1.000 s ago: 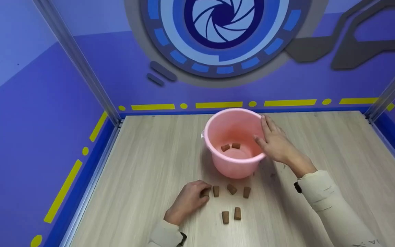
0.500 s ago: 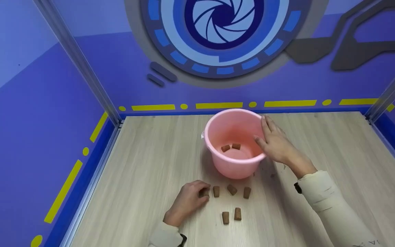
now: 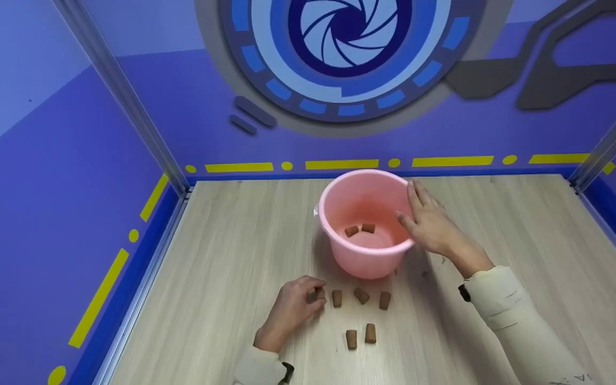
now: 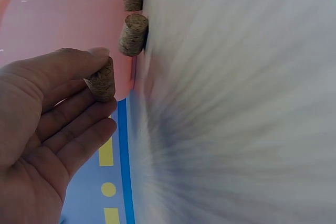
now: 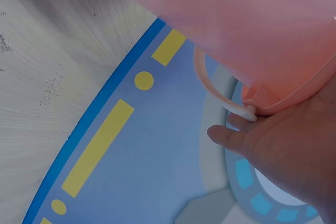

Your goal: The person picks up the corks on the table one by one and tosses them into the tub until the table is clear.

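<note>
My left hand (image 3: 290,310) pinches a brown cork (image 4: 103,83) between thumb and fingertips. In the left wrist view that cork appears lifted off the tabletop, with the other fingers loosely bent below it. A pink bucket (image 3: 368,264) stands upright in front of the hands, and two corks (image 3: 368,228) lie on its bottom. My right hand (image 3: 434,229) grips the bucket's right rim, thumb over the inside and fingers along the outside, by the white handle (image 5: 210,86). Several more corks (image 3: 361,295) lie on the table between the bucket and me.
The wood-grain table (image 3: 222,256) runs back to a blue printed wall (image 3: 281,144) just behind the bucket. Another blue panel (image 3: 72,203) bounds the left side, with a metal post (image 3: 126,101) at the corner.
My left hand has risen slightly off the table with the cork between its fingers. The right hand and the bucket stay where they were.
</note>
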`<action>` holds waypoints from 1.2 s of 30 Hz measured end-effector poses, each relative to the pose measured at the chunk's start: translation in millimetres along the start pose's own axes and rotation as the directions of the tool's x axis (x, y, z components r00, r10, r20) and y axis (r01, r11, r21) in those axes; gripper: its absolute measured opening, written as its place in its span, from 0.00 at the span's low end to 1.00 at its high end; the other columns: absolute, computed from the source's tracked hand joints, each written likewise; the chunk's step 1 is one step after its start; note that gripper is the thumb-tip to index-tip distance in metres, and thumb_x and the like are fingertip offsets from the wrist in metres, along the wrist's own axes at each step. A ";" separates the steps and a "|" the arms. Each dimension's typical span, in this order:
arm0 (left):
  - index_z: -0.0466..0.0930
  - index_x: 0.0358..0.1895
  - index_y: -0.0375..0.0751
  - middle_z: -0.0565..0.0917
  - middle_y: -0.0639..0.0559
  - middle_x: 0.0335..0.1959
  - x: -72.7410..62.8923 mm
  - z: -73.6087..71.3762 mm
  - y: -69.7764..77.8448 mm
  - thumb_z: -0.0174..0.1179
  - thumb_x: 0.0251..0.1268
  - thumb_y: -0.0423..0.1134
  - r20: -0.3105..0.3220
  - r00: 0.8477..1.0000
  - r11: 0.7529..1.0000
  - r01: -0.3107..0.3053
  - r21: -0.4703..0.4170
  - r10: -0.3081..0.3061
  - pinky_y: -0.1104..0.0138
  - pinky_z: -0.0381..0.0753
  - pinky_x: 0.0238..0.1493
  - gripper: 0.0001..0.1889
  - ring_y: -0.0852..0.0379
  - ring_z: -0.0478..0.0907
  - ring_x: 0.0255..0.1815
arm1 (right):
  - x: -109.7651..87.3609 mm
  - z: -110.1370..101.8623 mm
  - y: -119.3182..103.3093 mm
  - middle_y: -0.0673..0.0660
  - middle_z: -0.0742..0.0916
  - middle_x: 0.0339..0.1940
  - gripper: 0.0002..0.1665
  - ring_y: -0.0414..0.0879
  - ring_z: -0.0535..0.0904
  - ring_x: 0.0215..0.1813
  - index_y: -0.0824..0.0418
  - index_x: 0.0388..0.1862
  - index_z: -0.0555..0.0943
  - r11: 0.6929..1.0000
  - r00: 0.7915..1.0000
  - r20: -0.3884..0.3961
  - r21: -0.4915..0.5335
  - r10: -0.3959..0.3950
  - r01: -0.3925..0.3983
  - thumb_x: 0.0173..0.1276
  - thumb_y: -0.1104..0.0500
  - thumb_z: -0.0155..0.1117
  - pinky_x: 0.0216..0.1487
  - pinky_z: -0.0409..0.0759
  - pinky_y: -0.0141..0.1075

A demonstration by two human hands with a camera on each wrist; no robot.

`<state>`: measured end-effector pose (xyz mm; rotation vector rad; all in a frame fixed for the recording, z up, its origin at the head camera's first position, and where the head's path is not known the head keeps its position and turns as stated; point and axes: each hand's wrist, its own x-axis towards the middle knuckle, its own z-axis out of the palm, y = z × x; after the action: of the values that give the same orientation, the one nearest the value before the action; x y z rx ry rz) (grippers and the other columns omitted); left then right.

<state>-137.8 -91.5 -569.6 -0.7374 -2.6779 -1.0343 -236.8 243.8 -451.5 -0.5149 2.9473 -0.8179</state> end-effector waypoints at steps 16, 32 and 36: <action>0.90 0.45 0.38 0.89 0.52 0.40 8.6 -9.4 12.8 0.79 0.58 0.28 -0.115 0.990 0.997 -0.077 0.008 0.077 0.63 0.87 0.48 0.12 0.57 0.87 0.44 | -1.0 -0.5 0.0 0.74 0.43 0.87 0.50 0.72 0.39 0.85 0.73 0.86 0.38 1.000 1.000 0.006 0.018 0.002 -0.002 0.87 0.44 0.47 0.80 0.40 0.69; 0.91 0.49 0.36 0.91 0.49 0.48 22.8 -18.6 30.5 0.79 0.57 0.28 -0.184 0.981 0.996 -0.078 -0.047 0.068 0.62 0.87 0.54 0.16 0.54 0.88 0.51 | -0.2 0.4 0.6 0.74 0.44 0.87 0.50 0.73 0.40 0.85 0.74 0.85 0.37 1.000 1.000 -0.002 0.010 0.001 -0.001 0.87 0.43 0.46 0.80 0.40 0.69; 0.90 0.50 0.35 0.90 0.48 0.49 26.1 -22.8 35.8 0.79 0.58 0.29 -0.204 0.976 0.995 -0.089 -0.052 0.076 0.62 0.87 0.54 0.16 0.53 0.88 0.51 | 0.0 0.1 0.7 0.74 0.44 0.86 0.50 0.73 0.39 0.85 0.74 0.85 0.37 1.000 1.000 -0.004 0.011 0.000 0.000 0.87 0.43 0.46 0.81 0.40 0.69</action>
<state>-142.4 -74.0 -523.2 -0.7073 -2.4341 -1.1102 -237.0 244.4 -451.9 -0.5126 2.9450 -0.8356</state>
